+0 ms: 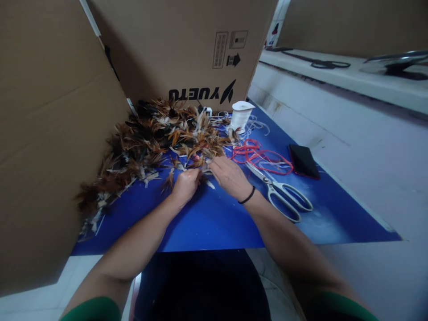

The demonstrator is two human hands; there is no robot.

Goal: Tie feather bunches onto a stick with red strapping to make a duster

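Note:
My left hand is closed above the blue table top, with brown feathers sticking out at its left side. Close beside it, my right hand has its fingers pinched together on the near edge of the feathers. A black band circles the right wrist. Both hands meet at a small bunch of feathers, though what exactly lies between the right fingertips is hidden. Behind them a large heap of brown, black and white feathers spreads over the table. White-handled scissors lie just right of my right hand.
Red ribbon, a white spool and a black phone lie on the right of the blue table. Cardboard panels stand behind and at the left. Dark scissors rest on a ledge at the right wall.

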